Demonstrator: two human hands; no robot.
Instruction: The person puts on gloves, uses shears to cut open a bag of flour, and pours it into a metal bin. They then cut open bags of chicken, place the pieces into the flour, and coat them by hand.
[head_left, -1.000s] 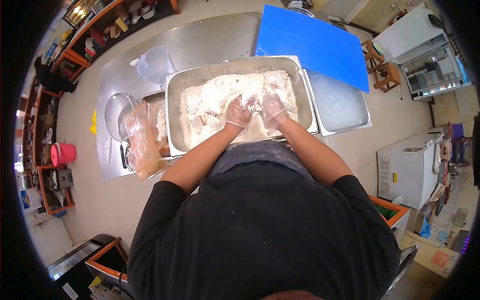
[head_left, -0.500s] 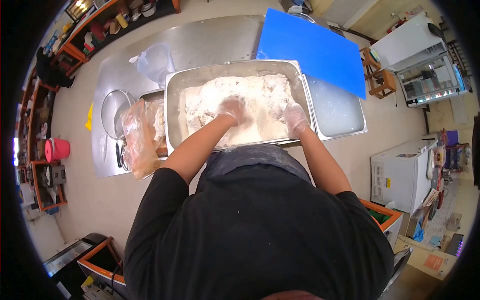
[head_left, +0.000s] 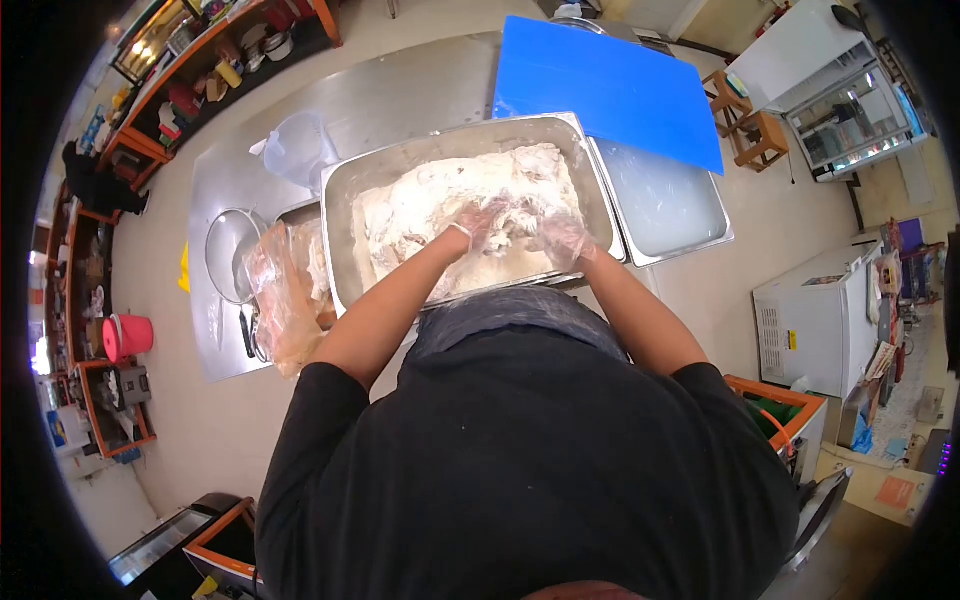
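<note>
A deep metal pan (head_left: pixel 340 200) in front of me holds white flour (head_left: pixel 455 285) and lumpy flour-coated pieces (head_left: pixel 420 195). Both my hands wear clear plastic gloves and are in the pan. My left hand (head_left: pixel 482 226) is among the coated pieces near the middle, its fingers blurred and partly covered in flour. Close by on the right, my right hand (head_left: pixel 566 240) touches the coated lumps, with its fingertips hidden in them. Several floury clumps lie between the two hands. I cannot make out whether either hand grips a piece.
A pan of cloudy liquid (head_left: pixel 665 205) stands at the right, under a blue board (head_left: pixel 610 90). On the metal table (head_left: pixel 400 90) are a clear plastic jug (head_left: pixel 300 150), a round sieve (head_left: pixel 232 255) and a plastic bag (head_left: pixel 282 290). Another person (head_left: pixel 95 185) is far left.
My right hand has moved left from the pan's right side into the coated pieces. My left hand has shifted slightly right, so the hands are closer together. The coated pieces are rearranged.
</note>
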